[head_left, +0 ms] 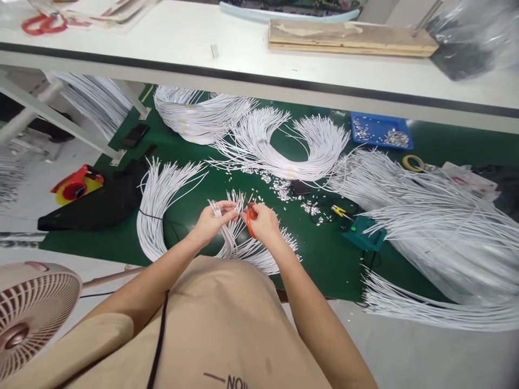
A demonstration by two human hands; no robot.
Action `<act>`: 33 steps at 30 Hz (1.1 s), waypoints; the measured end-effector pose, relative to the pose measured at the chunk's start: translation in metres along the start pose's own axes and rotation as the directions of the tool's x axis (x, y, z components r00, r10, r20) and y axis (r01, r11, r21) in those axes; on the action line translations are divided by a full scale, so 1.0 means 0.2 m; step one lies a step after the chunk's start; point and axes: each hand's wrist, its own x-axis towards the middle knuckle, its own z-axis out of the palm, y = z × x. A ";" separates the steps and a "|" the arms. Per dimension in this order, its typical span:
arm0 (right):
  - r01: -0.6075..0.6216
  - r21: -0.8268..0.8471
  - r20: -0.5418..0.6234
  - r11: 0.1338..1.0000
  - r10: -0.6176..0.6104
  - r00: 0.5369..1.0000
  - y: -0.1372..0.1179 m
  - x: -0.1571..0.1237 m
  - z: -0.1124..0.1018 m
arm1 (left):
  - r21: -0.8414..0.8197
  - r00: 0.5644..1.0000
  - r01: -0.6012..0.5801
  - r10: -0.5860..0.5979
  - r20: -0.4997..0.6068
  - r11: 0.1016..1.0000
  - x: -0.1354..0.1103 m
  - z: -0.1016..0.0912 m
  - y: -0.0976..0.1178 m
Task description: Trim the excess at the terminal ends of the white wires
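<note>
My left hand is closed around the ends of several thin white wires, whose bundle bends down toward my body. In my right hand is a pair of orange-handled pliers, its dark jaws pointing at the wire ends near my left fingertips. Whether the jaws touch a wire is too small to tell. Just beyond my hands, small silvery metal terminals lie scattered on the green mat. A curved bundle of white wires lies to the left of my left hand.
More wire bundles lie behind, and others heap up at the right. A blue tray holds small terminals. A teal device stands right. A tape dispenser sits left, a fan lower left. A shelf overhangs the back.
</note>
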 end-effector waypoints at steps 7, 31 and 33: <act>0.086 -0.402 0.146 0.911 -0.029 0.989 -0.05 -0.02 -0.05 | 0.052 1.000 -0.012 0.013 -0.024 0.999 -0.01 -0.01 0.01; -0.086 0.366 0.023 0.927 0.083 0.996 -0.01 -0.03 -0.03 | 0.135 1.000 -0.008 0.012 -0.027 0.991 -0.02 0.01 0.02; -0.099 0.571 0.016 0.815 0.109 0.994 -0.04 -0.01 -0.03 | 0.130 0.999 -0.016 0.020 -0.029 0.991 -0.02 0.01 0.01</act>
